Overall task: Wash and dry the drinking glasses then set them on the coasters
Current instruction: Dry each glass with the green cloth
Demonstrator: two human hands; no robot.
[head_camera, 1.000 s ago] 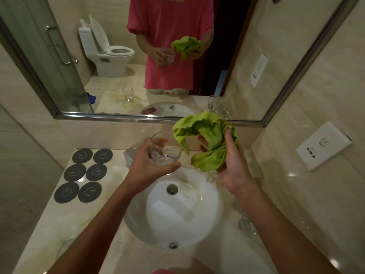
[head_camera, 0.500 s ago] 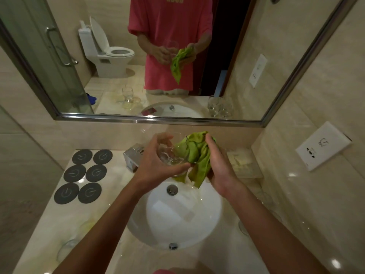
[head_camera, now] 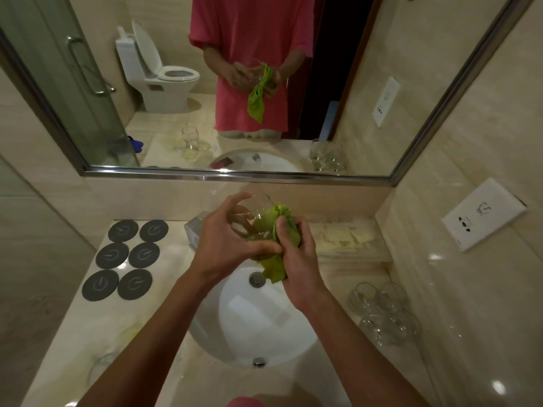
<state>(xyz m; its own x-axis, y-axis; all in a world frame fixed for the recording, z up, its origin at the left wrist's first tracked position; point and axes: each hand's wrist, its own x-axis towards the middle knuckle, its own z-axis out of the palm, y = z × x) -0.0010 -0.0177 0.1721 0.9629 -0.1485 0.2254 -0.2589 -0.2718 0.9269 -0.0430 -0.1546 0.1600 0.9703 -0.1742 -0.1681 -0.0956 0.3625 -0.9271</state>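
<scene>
Above the back of the white sink (head_camera: 235, 327), my left hand (head_camera: 223, 245) grips a clear drinking glass (head_camera: 252, 212) tilted on its side. My right hand (head_camera: 296, 254) holds a green cloth (head_camera: 274, 265) bunched against the glass, with part of the cloth pushed into it and a tail hanging down toward the drain. Several dark round coasters (head_camera: 126, 254) lie in two columns on the counter to the left, all bare. Several more clear glasses (head_camera: 382, 312) stand grouped on the counter to the right of the sink.
Another glass (head_camera: 102, 368) stands at the counter's front left, partly behind my left forearm. A chrome tap (head_camera: 194, 233) sits behind the sink, mostly hidden by my hands. A folded pale towel (head_camera: 343, 239) lies at the back right. A mirror (head_camera: 235, 83) covers the wall ahead.
My hands came together and lowered a little. The cloth, first held open beside the glass, is now bunched and pressed into and around it.
</scene>
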